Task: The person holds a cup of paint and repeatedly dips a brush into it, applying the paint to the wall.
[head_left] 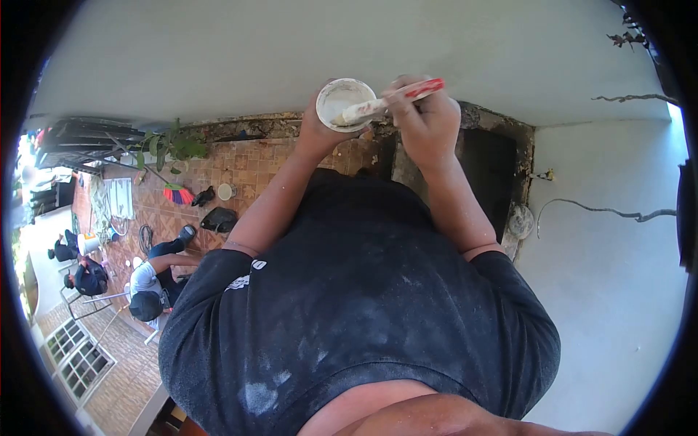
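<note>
My left hand (318, 134) is wrapped around a small white tub (347, 86) with whitish paint inside and smears along its inner wall. In my right hand (429, 120) is a paintbrush (425, 89) with a red and white, paint-smeared handle. Its bristle end dips inside the tub, near the rim on the side toward me. Both hands are in front of a pale painted wall (254, 58), above my chest. The fingers of my left hand are partly hidden behind the tub.
Below the wall runs a rough, unfinished edge, with a dark rectangular opening (487, 171) on the right. Tiled floor (251, 171) lies to the left, with a leafy plant (178, 145), a dark bag (218, 219) and a small container (226, 192). Several people sit further off at left.
</note>
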Demonstrator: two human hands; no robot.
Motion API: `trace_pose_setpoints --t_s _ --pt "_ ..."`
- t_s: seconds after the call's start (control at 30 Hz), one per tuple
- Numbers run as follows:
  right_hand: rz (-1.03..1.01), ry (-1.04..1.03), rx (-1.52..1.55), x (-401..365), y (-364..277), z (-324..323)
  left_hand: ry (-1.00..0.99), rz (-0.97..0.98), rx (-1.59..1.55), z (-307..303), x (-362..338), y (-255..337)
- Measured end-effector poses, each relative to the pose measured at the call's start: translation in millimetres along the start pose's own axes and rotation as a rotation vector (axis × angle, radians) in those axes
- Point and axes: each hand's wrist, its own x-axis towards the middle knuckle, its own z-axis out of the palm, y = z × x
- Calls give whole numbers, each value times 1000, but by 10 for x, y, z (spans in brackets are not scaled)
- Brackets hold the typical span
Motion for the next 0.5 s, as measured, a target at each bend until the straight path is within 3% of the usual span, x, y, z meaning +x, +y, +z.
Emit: trace_pose_setpoints --t_s 0.17,0.4,0.5 --pt "500 514 664 163 364 -209 26 -14 -67 -21 34 -6" --pt "990 591 817 -4 854 -240 -12 -35 -106 -28 155 13" --pt "1033 501 1092 -123 1379 -381 -46 -64 -222 28 239 178"
